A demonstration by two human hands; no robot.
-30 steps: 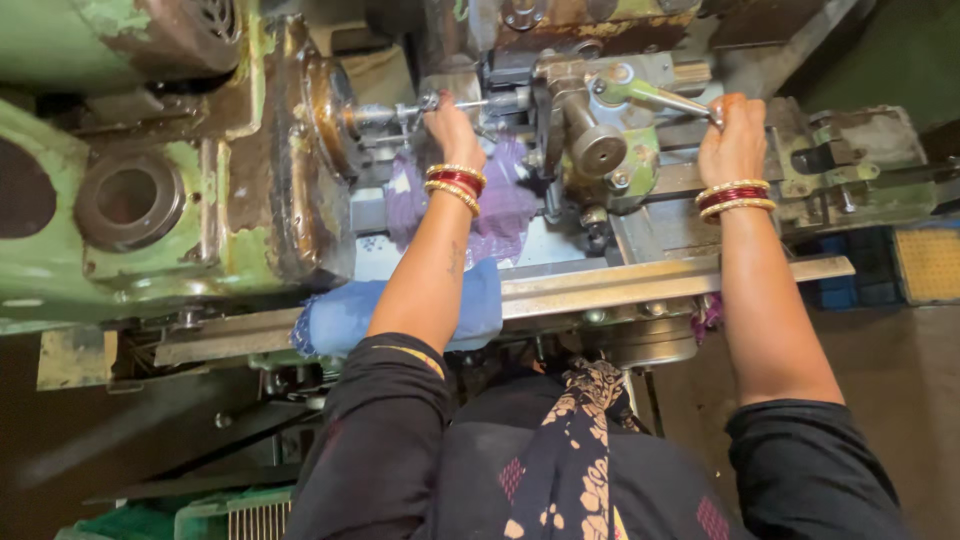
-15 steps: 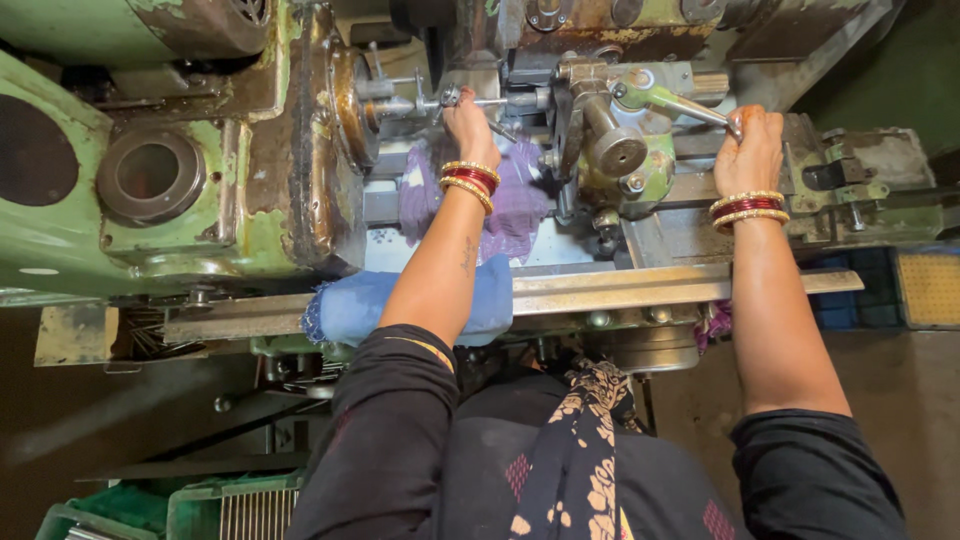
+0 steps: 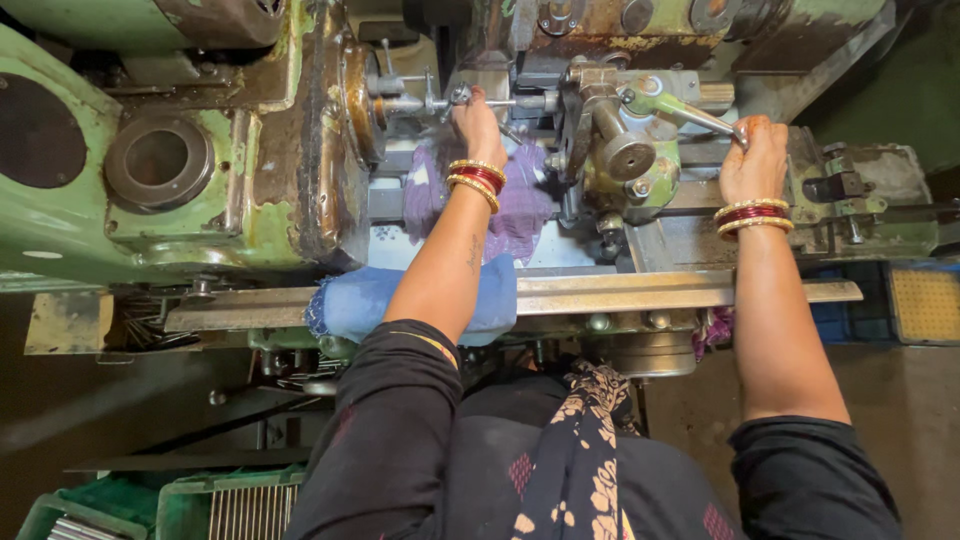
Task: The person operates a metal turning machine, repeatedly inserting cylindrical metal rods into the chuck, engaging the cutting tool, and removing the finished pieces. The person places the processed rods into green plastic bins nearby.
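Observation:
I stand at an old green lathe (image 3: pixel 180 210). My left hand (image 3: pixel 478 125) reaches forward to the thin metal rod (image 3: pixel 500 102) at the chuck (image 3: pixel 362 100), fingers closed around it. My right hand (image 3: pixel 757 158) grips the end of the long metal lever (image 3: pixel 695 113) on the green tool turret (image 3: pixel 625 150). Both wrists wear red and gold bangles. A purple cloth (image 3: pixel 520 205) lies on the bed under my left wrist.
A blue cloth (image 3: pixel 350 300) hangs over the flat steel rail (image 3: pixel 640 292) along the machine's front. Green crates (image 3: pixel 170 505) with metal parts sit at the lower left. A yellow mesh tray (image 3: pixel 925 305) stands at the right edge. Metal swarf lies under the headstock.
The view has shifted slightly, so the machine sits lower and closer. My left hand has reached further in toward the chuck. My right hand stays on the lever.

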